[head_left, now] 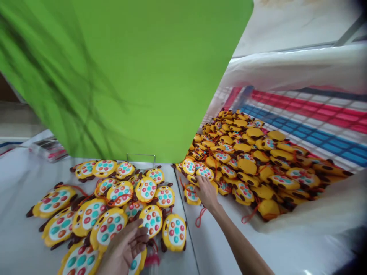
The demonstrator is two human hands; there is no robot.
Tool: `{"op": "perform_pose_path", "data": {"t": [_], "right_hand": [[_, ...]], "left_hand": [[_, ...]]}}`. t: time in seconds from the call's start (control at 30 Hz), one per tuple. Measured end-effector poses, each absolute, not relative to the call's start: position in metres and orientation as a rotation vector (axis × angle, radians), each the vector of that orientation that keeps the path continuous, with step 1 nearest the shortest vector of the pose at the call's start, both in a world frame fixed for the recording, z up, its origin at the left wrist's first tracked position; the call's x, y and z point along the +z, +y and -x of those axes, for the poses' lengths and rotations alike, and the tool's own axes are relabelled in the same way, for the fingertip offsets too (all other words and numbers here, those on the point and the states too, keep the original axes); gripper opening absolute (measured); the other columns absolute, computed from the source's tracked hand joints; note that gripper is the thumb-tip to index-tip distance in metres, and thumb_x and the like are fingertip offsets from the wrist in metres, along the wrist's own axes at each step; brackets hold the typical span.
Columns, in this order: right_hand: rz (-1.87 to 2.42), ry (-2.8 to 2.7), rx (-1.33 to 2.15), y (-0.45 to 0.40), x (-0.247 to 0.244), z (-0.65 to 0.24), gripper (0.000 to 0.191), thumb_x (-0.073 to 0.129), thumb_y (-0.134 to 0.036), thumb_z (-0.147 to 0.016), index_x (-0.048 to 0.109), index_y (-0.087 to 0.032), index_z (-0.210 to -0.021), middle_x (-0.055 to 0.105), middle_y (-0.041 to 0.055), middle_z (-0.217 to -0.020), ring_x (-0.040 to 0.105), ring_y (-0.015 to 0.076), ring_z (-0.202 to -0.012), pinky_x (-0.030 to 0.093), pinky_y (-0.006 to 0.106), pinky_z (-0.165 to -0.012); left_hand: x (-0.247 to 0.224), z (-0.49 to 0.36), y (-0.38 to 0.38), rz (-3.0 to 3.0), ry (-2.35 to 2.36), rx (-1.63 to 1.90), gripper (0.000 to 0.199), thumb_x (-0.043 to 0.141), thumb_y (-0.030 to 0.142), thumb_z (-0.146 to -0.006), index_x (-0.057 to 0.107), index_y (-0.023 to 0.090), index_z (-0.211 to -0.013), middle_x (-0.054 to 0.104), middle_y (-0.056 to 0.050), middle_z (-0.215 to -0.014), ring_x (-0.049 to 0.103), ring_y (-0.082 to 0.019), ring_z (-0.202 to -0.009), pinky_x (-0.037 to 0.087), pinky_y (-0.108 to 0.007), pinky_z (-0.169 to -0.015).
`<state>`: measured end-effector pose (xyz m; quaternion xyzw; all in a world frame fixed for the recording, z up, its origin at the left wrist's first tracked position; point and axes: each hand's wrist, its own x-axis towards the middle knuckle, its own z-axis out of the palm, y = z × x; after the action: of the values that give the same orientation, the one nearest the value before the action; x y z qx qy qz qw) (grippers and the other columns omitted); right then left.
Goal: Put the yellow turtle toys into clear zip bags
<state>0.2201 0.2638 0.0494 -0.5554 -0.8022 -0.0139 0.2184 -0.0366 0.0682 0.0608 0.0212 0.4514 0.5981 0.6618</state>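
Note:
Many yellow animal-shaped push-bubble toys (pixel 111 228) with dark brown feet, coloured buttons and red cord loops lie spread on the white table, mostly face up. My left hand (pixel 126 248) hovers over the nearest of them at the bottom, fingers loosely bent and apart, holding nothing that I can see. At the edge of the heaped toys on the right, my right hand (pixel 207 194) reaches in with its fingers curled on a yellow toy (pixel 214 186), which it partly covers. Another toy (pixel 191 194) with a cord loop lies just left of that hand.
A large green board (pixel 149 84) stands upright behind the spread toys, with a thin wire bracket (pixel 141 154) at its base. To the right, a striped mesh bag (pixel 315 110) with a white liner (pixel 312 217) holds the heap. A dark seam (pixel 187 221) runs along the table (pixel 17 183).

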Motion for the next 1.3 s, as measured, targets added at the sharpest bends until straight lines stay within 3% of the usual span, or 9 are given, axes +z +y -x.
{"op": "perform_pose_path", "data": {"t": [0.1,0.23,0.4,0.5,0.63,0.73,0.87,1.1,1.3], "right_hand": [[1.467,-2.201,-0.066,0.228,0.058,-0.223,0.027,0.047,-0.013,-0.077,0.053,-0.019,-0.103,0.057,0.0127,-0.109,0.052,0.0267,-0.103,0.047,0.037,-0.079],[1.038,-2.223,0.057,0.162,0.063,-0.208,0.036,0.046,-0.004,-0.072,0.049,-0.021,-0.103,0.055,0.0103,-0.108,0.051,0.0241,-0.104,0.048,0.038,-0.082],[0.729,-2.327,0.259,0.11,0.055,-0.178,0.05,0.044,0.002,-0.064,0.049,-0.021,-0.109,0.056,0.0096,-0.114,0.047,0.0237,-0.111,0.048,0.039,-0.088],[0.811,-2.32,0.306,0.1,0.048,-0.174,0.051,0.042,0.005,-0.069,0.052,-0.023,-0.111,0.051,0.0086,-0.123,0.042,0.0237,-0.118,0.045,0.042,-0.092],[0.92,-2.105,0.605,0.095,0.046,-0.174,0.044,0.039,-0.003,-0.082,0.055,-0.026,-0.115,0.045,0.0083,-0.131,0.039,0.0256,-0.123,0.045,0.045,-0.092],[1.092,-1.643,1.143,0.093,0.05,-0.171,0.028,0.04,-0.022,-0.09,0.056,-0.022,-0.113,0.053,0.0127,-0.122,0.054,0.0275,-0.108,0.054,0.042,-0.077],[1.174,-1.147,1.688,0.092,0.057,-0.163,0.039,0.041,-0.045,-0.09,0.055,-0.018,-0.114,0.064,0.0103,-0.096,0.064,0.019,-0.073,0.055,0.03,-0.054],[1.162,-1.167,1.752,0.09,0.063,-0.149,0.044,0.062,-0.048,-0.076,0.056,-0.016,-0.106,0.063,0.0035,-0.078,0.059,0.013,-0.055,0.046,0.019,-0.035],[1.076,-1.218,1.762,0.09,0.062,-0.145,0.035,0.062,-0.044,-0.078,0.057,-0.016,-0.099,0.064,0.0036,-0.083,0.06,0.0139,-0.063,0.05,0.021,-0.046]], "left_hand": [[0.061,0.024,0.071,-0.089,0.991,1.318,0.037,0.082,0.029,-0.052,0.066,0.013,-0.081,0.071,-0.01,-0.072,0.065,-0.02,-0.067,0.051,-0.026,-0.057],[0.062,0.002,0.08,-0.106,0.916,1.195,0.047,0.079,0.043,-0.054,0.064,0.012,-0.086,0.07,-0.011,-0.073,0.065,-0.021,-0.066,0.048,-0.026,-0.051],[0.062,-0.004,0.077,-0.1,0.932,1.188,0.036,0.076,0.041,-0.06,0.063,0.015,-0.082,0.063,-0.001,-0.064,0.058,-0.015,-0.055,0.046,-0.024,-0.046],[0.062,0.0,0.07,-0.164,0.992,1.169,0.034,0.075,0.038,-0.064,0.063,0.017,-0.089,0.065,-0.002,-0.074,0.06,-0.016,-0.061,0.049,-0.026,-0.051],[0.065,0.004,0.066,-0.284,1.057,1.144,0.051,0.076,0.032,-0.062,0.058,0.02,-0.109,0.068,-0.006,-0.091,0.064,-0.02,-0.073,0.051,-0.026,-0.054],[0.07,0.005,0.068,-0.343,1.068,1.145,0.06,0.074,0.031,-0.064,0.051,0.02,-0.119,0.068,-0.008,-0.098,0.065,-0.023,-0.078,0.052,-0.028,-0.056],[0.07,0.006,0.067,-0.389,1.093,1.16,0.073,0.075,0.026,-0.062,0.044,0.018,-0.128,0.066,-0.011,-0.107,0.062,-0.029,-0.098,0.053,-0.033,-0.074],[0.06,0.01,0.059,-0.517,1.069,1.064,0.068,0.072,0.026,-0.068,0.044,0.018,-0.129,0.063,-0.01,-0.116,0.06,-0.028,-0.101,0.05,-0.037,-0.084],[0.068,0.022,0.056,-0.64,1.154,1.02,0.063,0.072,0.026,-0.066,0.05,0.02,-0.124,0.063,-0.007,-0.115,0.061,-0.027,-0.1,0.051,-0.033,-0.08]]}}
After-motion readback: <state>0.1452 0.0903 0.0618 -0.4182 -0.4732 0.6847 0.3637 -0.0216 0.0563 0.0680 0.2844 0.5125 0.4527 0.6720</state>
